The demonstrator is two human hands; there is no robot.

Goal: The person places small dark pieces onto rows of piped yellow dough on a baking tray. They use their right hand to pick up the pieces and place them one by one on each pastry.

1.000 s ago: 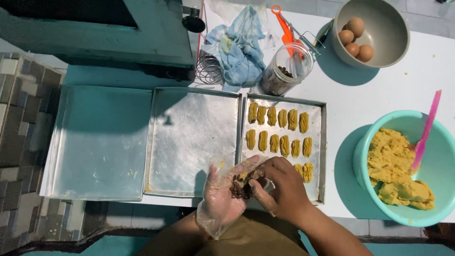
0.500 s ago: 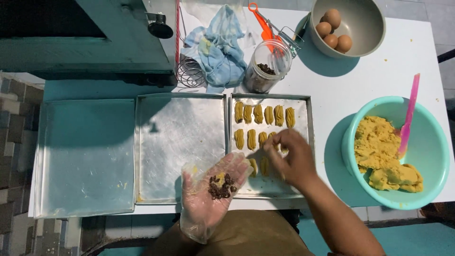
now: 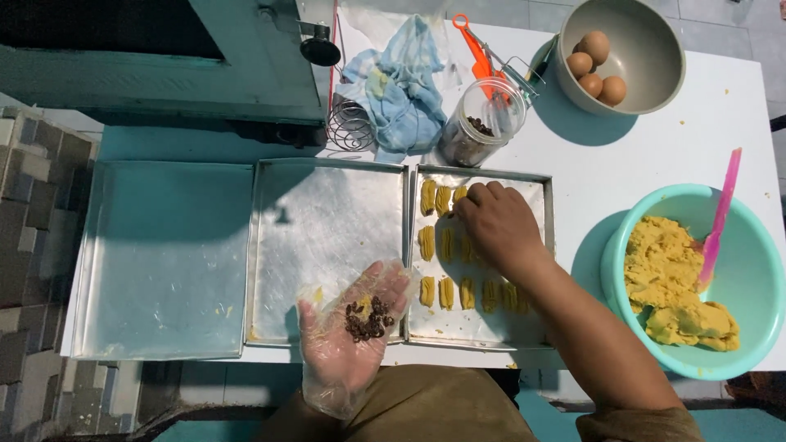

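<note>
My left hand (image 3: 350, 331) wears a clear plastic glove and lies palm up at the front edge of the trays, cupping a small pile of dark brown bits (image 3: 368, 319). My bare right hand (image 3: 495, 227) reaches over the right baking tray (image 3: 536, 184), fingertips pinched at a ridged yellow dough piece in the far row. Several ridged yellow dough pieces (image 3: 446, 292) lie in rows on that tray; the hand hides some of them.
Two bare metal trays (image 3: 327, 237) (image 3: 164, 254) lie to the left. A teal bowl of yellow dough (image 3: 684, 286) with a pink spatula (image 3: 718, 219) stands right. Behind are a jar of dark bits (image 3: 473, 127), a grey bowl of eggs (image 3: 622, 53), a blue cloth (image 3: 401, 82) and a whisk (image 3: 350, 124).
My right hand left the gloved left palm and moved away over the tray to the far row of dough pieces. The left hand opened flat, showing the dark bits.
</note>
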